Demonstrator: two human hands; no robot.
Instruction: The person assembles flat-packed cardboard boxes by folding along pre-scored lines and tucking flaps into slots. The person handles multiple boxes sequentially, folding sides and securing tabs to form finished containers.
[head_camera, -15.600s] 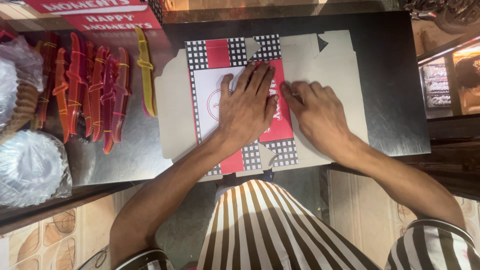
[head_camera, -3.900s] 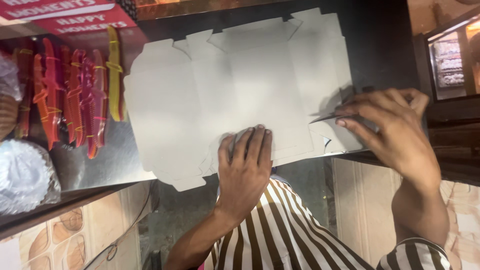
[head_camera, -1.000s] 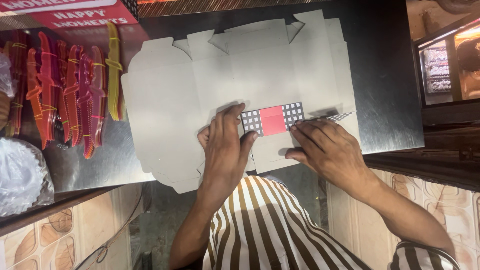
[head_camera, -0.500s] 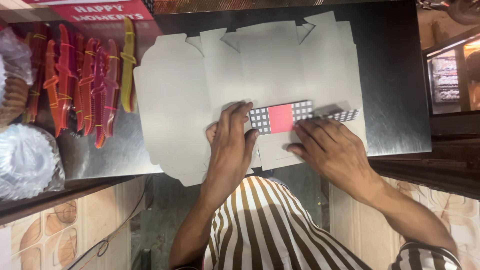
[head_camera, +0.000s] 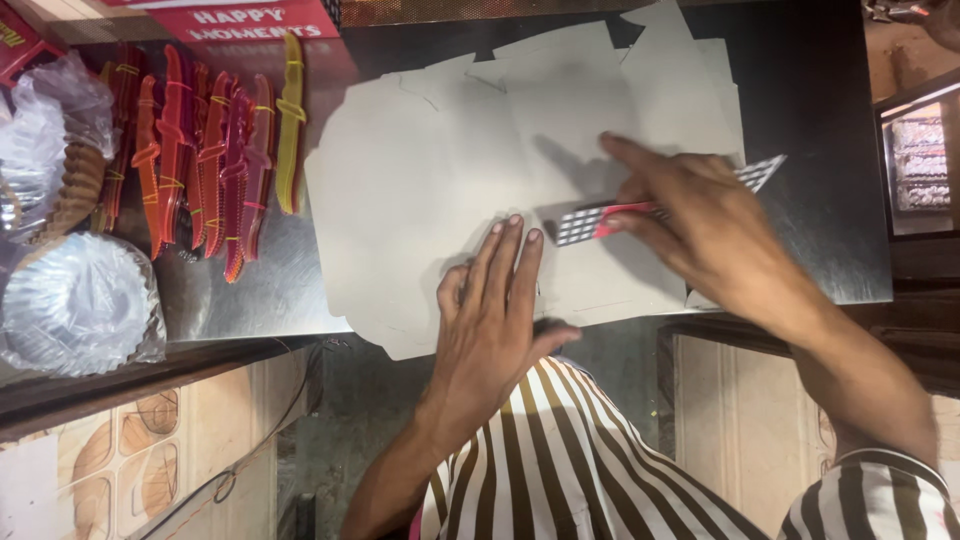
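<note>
- Far left I see stacked foil plates in plastic and a row of bright plastic knives; neither is touched.
- The flat grey cardboard box blank lies printed side down on the steel counter, most panels unfolded; I judge the folding barely begun.
- My left hand lies open, palm flat, pinning the blank's near edge.
- My right hand pinches the checkered flap, lifted and turned over along the right side.
</note>
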